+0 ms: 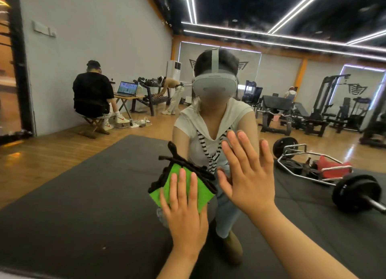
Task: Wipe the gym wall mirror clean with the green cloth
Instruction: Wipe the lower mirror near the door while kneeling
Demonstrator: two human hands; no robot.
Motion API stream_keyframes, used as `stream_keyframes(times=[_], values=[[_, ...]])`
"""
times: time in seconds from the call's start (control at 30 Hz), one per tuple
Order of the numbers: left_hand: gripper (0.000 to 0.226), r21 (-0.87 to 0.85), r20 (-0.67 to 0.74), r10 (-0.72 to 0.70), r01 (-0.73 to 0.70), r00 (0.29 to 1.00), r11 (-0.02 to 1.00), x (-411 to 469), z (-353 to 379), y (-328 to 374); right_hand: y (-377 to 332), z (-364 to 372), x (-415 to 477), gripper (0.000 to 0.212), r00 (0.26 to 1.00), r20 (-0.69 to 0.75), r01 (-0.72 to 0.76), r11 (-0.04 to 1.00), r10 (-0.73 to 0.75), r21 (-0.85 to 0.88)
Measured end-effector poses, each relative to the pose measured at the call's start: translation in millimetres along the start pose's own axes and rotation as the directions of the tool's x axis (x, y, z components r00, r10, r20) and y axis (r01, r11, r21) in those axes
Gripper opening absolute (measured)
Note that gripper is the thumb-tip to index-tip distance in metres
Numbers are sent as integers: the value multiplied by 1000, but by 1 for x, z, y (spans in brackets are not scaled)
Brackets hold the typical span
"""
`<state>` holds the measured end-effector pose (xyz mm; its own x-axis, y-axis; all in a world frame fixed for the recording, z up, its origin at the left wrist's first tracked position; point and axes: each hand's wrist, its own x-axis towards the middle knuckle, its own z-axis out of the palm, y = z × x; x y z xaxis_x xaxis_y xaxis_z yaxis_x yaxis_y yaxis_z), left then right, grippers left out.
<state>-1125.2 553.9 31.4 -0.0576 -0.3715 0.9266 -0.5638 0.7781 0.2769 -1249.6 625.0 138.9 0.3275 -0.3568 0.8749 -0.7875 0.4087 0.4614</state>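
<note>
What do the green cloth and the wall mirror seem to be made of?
Green cloth: likely microfibre or terry; it looks matt and fuzzy, with a dark stitched edging. Mirror: silvered glass by the look, smooth and glossy, since it returns a sharp, clear reflection.

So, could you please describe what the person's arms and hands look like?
The left hand and right hand wear no gloves, rings, watch or bracelet. Both forearms are bare, with no sleeves in view. The fingers show short, unpainted nails.
</note>
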Motion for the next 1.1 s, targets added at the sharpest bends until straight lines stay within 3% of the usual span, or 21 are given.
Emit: stream_keyframes(times=[0.07, 0.13, 0.23, 0.3, 0.43, 0.5, 0.57, 0.63, 0.83, 0.97, 1.1], values=[[67, 27, 33, 98, -99, 995, 995, -11, 2, -6, 1, 0, 1, 63, 1000, -8, 5, 1000, -5, 2], [79, 45, 30, 100, -101, 995, 994, -12, 2, -17, 3, 0, 1, 63, 1000, -15, 11, 1000, -11, 6], [80, -97, -23, -234, 230, 972, 968, -14, 1, -12, 3, 1, 1, 66, 1000, -26, 17, 1000, -17, 5], [72, -155, -11, -318, 313, 948, 937, -28, 6, 1, 2, 1, 1, 66, 999, -29, 19, 1000, -19, 8], [82, -43, 73, -16, 19, 997, 999, -65, 12, -14, 3, -1, 1, 64, 999, -39, 23, 1000, -23, 10], [79, -53, 49, -86, 89, 995, 995, -72, 9, -32, 3, -1, 1, 64, 999, -47, 27, 1000, -27, 2], [72, -159, 35, -353, 354, 935, 921, -78, 9, -38, 3, 0, 1, 64, 999, -44, 22, 1000, -22, 2], [67, -238, 52, -513, 509, 857, 827, -85, 13, -27, 3, 1, 1, 64, 999, -40, 18, 1000, -18, 10], [66, -294, 119, -628, 631, 769, 718, -103, 26, 15, 3, 0, 1, 65, 999, -32, 14, 1000, -14, 5], [73, -348, 98, -653, 641, 751, 685, -101, 22, 12, 3, -1, 1, 67, 999, -33, 19, 1000, -19, 3], [64, -456, 114, -763, 716, 636, 529, -83, 24, 29, 3, -1, 0, 66, 999, -35, 29, 1000, -29, 4]])
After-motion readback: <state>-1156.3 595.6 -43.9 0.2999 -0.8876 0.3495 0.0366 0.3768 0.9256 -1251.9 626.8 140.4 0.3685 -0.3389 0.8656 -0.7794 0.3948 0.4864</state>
